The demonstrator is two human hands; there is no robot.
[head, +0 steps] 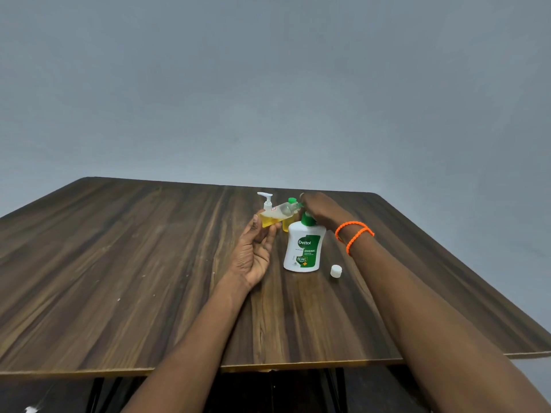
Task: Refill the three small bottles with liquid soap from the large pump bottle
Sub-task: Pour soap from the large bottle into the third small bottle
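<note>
The right hand (320,207) covers the pump head of the large pump bottle (304,247), so the spout and the mouth of the tilted small bottle (275,215) cannot be seen meeting. Behind that tilted bottle stand a small bottle with a green cap (290,217) and a small bottle with a white pump (267,201), both largely hidden. Both forearms are cut off by the bottom edge, and the fine print on the large bottle's label is too small to read.

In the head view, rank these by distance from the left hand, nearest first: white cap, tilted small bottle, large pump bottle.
1. Tilted small bottle: held in the left hand's fingertips.
2. Large pump bottle: upright, just to the hand's right.
3. White cap: loose on the table, beyond the pump bottle.
</note>
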